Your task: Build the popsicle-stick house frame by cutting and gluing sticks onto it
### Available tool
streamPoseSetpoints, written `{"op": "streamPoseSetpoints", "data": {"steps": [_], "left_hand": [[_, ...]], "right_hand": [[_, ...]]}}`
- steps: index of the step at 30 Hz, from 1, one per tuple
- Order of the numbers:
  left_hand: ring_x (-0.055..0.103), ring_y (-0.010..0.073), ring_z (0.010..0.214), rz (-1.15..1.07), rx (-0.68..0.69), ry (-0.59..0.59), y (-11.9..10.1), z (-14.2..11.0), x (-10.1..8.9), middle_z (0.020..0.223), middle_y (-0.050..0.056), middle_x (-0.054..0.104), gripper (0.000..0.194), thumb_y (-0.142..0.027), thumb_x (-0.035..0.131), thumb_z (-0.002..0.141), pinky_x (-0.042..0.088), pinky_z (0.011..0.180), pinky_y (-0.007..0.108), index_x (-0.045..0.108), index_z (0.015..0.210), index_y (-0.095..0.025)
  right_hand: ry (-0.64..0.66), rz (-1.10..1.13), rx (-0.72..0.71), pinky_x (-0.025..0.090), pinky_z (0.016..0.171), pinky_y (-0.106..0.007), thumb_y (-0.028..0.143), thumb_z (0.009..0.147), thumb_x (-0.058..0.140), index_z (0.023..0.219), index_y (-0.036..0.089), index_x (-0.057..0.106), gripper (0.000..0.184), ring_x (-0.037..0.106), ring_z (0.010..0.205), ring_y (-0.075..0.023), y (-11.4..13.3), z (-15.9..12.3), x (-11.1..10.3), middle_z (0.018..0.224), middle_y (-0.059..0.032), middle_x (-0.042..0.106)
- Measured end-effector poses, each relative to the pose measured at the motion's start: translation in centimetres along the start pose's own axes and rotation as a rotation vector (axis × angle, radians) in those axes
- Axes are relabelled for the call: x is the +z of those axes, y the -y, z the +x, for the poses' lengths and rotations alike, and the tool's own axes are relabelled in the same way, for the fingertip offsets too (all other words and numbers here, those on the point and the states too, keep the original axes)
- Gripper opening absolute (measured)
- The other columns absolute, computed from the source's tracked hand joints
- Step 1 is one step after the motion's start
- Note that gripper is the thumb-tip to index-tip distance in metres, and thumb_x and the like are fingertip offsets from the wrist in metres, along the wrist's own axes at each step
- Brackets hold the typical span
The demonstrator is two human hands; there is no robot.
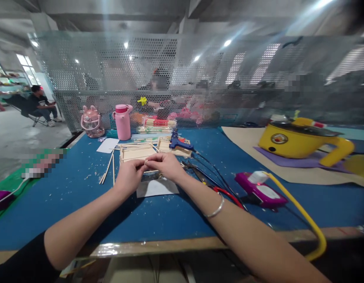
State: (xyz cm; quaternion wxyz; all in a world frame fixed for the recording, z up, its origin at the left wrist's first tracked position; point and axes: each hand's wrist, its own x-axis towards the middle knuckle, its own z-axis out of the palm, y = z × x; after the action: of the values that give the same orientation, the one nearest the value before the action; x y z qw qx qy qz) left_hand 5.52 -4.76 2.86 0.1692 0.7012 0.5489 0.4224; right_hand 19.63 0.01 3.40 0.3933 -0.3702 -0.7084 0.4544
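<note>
My left hand (129, 175) and my right hand (165, 165) meet at the fingertips over the middle of the blue table. Both are closed in a pinch around something small and pale that I cannot make out. Just behind them lies a shallow wooden stick frame (134, 151), partly hidden by my fingers. Beneath the hands is a white paper sheet (158, 188). A blue glue gun (180, 142) rests on a second wooden piece (164, 145), beyond my right hand. Pliers (196, 173) lie beside my right wrist. Loose thin wooden sticks (108, 169) are left of my left hand.
A pink thermos (123, 124) and a clear pink bottle (92, 122) stand at the back left, before a perforated metal screen (111, 70). On the right are a purple power strip (262, 192) with a yellow cord (299, 212) and a yellow electric pot (293, 139). Bundled sticks (158, 124) lie behind.
</note>
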Motion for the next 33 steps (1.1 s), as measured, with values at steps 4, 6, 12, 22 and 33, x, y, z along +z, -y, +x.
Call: {"op": "streamPoseSetpoints", "data": {"steps": [4,6,12,22,33], "left_hand": [[0.064,0.0185,0.08,-0.015,-0.021,-0.014,0.3,0.3,0.1,0.088,0.003,0.072,0.021,-0.025,0.054,0.078,0.047,0.074,0.028,0.07,0.09,-0.02],[0.064,0.0189,0.082,-0.024,-0.055,-0.075,0.8,0.1,-0.2,0.09,0.004,0.072,0.022,-0.027,0.054,0.077,0.048,0.076,0.029,0.07,0.09,-0.02],[0.064,0.0191,0.085,-0.093,-0.122,-0.232,2.3,-0.4,-2.1,0.094,0.007,0.071,0.028,-0.032,0.056,0.075,0.048,0.079,0.029,0.069,0.093,-0.015],[0.061,0.0139,0.07,-0.2,-0.067,-0.255,2.5,-0.2,-2.2,0.084,0.006,0.07,0.036,-0.032,0.056,0.075,0.047,0.067,0.026,0.063,0.105,-0.014],[0.062,0.0145,0.07,-0.234,-0.073,-0.245,2.4,-0.3,-2.0,0.082,0.006,0.071,0.032,-0.031,0.059,0.074,0.047,0.065,0.025,0.065,0.1,-0.014]], "right_hand": [[-0.103,-0.116,-0.083,0.043,0.06,-0.024,0.028,0.065,0.062,0.07,0.014,0.068,0.016,0.058,0.061,-0.0127,0.1,-0.2,-0.3,0.065,-0.0023,0.066],[-0.114,-0.142,-0.08,0.042,0.056,-0.023,0.027,0.068,0.059,0.069,0.014,0.066,0.016,0.054,0.056,-0.0108,-0.3,-0.1,-0.5,0.062,-0.0012,0.064],[-0.051,-0.463,-0.082,0.038,0.054,-0.022,0.026,0.074,0.052,0.067,0.015,0.067,0.021,0.052,0.053,-0.0104,-1.7,-0.2,-0.7,0.057,-0.0008,0.063],[-0.063,-0.815,-0.118,0.039,0.064,-0.024,0.03,0.081,0.05,0.085,0.024,0.072,0.023,0.062,0.074,-0.015,-1.5,-0.6,0.2,0.084,-0.0009,0.072],[-0.087,-0.898,-0.125,0.039,0.065,-0.022,0.029,0.079,0.054,0.084,0.027,0.073,0.019,0.063,0.073,-0.0136,-1.6,-0.5,0.6,0.083,0.0018,0.072]]}}
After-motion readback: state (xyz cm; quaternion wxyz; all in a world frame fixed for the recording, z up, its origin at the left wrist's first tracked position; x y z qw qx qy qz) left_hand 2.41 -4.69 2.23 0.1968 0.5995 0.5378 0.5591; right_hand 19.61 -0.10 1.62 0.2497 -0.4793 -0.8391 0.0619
